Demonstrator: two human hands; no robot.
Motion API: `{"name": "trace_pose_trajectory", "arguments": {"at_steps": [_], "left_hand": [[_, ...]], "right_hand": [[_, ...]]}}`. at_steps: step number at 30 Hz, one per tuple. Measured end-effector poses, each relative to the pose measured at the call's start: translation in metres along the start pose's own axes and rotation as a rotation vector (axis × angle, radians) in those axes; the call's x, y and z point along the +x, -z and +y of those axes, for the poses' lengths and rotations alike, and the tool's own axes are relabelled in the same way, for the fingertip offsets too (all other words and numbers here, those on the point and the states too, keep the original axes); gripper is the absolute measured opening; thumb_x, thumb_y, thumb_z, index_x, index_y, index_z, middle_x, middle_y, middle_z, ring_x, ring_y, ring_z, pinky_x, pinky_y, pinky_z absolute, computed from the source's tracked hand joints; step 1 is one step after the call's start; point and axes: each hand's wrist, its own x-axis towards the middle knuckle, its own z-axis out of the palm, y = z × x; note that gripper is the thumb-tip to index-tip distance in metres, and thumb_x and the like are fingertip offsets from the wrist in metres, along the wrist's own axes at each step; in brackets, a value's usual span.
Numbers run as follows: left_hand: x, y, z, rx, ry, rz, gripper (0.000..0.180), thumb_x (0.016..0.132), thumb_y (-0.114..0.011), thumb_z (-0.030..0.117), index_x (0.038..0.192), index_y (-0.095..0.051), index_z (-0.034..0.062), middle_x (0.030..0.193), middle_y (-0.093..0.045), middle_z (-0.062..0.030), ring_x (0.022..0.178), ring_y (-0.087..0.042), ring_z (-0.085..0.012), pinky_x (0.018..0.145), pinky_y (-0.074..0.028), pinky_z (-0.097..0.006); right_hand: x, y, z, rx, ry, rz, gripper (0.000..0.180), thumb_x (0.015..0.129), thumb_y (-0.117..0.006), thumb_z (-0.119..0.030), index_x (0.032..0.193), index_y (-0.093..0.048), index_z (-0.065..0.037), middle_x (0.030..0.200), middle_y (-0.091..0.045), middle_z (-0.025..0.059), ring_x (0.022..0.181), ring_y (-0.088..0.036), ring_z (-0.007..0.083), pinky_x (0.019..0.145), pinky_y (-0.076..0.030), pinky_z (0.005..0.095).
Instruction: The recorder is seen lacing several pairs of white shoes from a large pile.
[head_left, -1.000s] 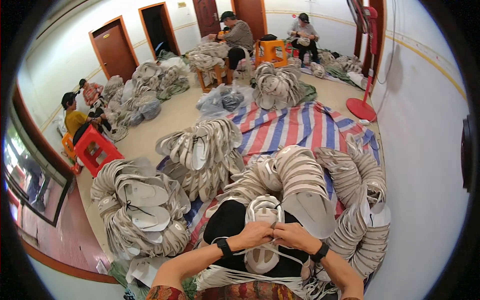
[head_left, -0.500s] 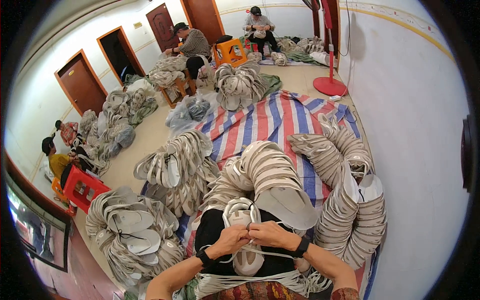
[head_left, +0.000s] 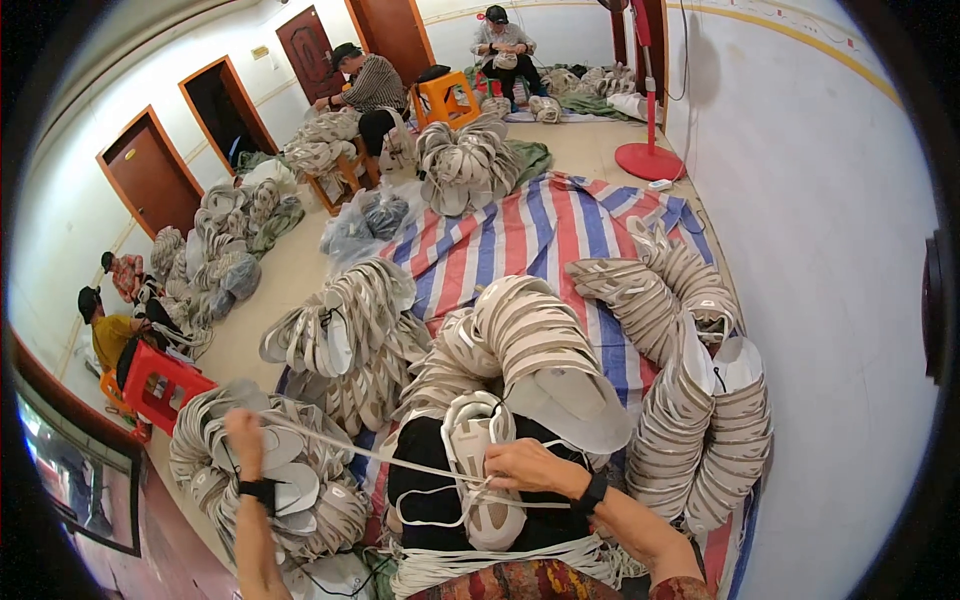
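The right hand [head_left: 525, 468] is pinching a white lace [head_left: 400, 462] against the shoe upper [head_left: 478, 462] lying on the near lap. The left hand [head_left: 243, 432], fist closed on the lace, has swung far left, drawing it taut; earlier both hands were together at the upper.

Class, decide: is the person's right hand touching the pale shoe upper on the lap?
Touching: the head view shows the right hand pressed against the pale shoe upper, fingers on its laces.

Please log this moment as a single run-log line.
left hand: pulling white lace out taut | right hand: holding lace on shoe upper | upper: lying on lap | around: stacked uppers
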Motion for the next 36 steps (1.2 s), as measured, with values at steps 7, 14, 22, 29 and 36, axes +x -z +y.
{"name": "trace_pose_trajectory", "arguments": {"at_steps": [7,14,22,29,36], "left_hand": [[-0.056,-0.003,-0.006,-0.276,0.188,-0.320,0.045,0.072,-0.055,0.004,0.117,-0.051,0.0045,0.058,-0.050,-0.0115,0.051,-0.049,-0.0221,0.054,-0.041,-0.035],[-0.080,-0.040,0.205,-0.949,0.019,-0.480,0.041,0.077,-0.062,0.003,0.116,-0.048,0.0039,0.078,-0.058,-0.0085,0.070,-0.055,-0.0171,0.068,-0.045,-0.027],[-0.086,-0.026,0.250,-0.785,-0.315,-0.274,0.020,0.076,-0.063,0.002,0.093,-0.052,0.0004,0.088,-0.057,-0.0126,0.079,-0.057,-0.0208,0.070,-0.045,-0.029],[-0.116,-0.015,0.256,-0.875,-0.148,-0.538,0.011,0.077,-0.060,0.003,0.081,-0.050,0.0003,0.069,-0.053,-0.0153,0.061,-0.053,-0.0301,0.056,-0.042,-0.033],[-0.109,-0.008,0.278,-0.759,-0.291,-0.393,0.037,0.070,-0.062,0.003,0.104,-0.048,0.0015,0.104,-0.049,-0.0187,0.100,-0.047,-0.0354,0.086,-0.038,-0.040]], "right_hand": [[0.010,-0.003,-0.003,-0.021,-0.014,0.007,0.022,0.079,-0.057,-0.026,0.076,-0.056,-0.004,0.083,-0.053,0.0103,0.074,-0.057,0.0316,0.063,-0.045,0.0408],[-0.007,0.005,-0.005,-0.564,0.023,0.297,0.004,0.072,-0.052,-0.010,0.070,-0.055,-0.011,0.068,-0.054,0.0074,0.057,-0.057,0.0253,0.048,-0.045,0.0365],[-0.074,0.094,0.019,-0.186,-0.773,1.053,0.017,0.082,-0.053,-0.015,0.090,-0.064,-0.003,0.084,-0.062,0.0127,0.076,-0.060,0.0261,0.067,-0.046,0.0338],[-0.064,0.024,-0.034,-0.650,-0.160,0.745,0.025,0.073,-0.058,-0.009,0.097,-0.056,-0.004,0.096,-0.056,0.0134,0.085,-0.055,0.0293,0.074,-0.044,0.0380],[-0.035,-0.024,-0.043,-0.293,-0.068,0.585,0.031,0.071,-0.065,-0.019,0.097,-0.055,-0.007,0.097,-0.051,0.0131,0.092,-0.052,0.0299,0.078,-0.043,0.0396]]}}
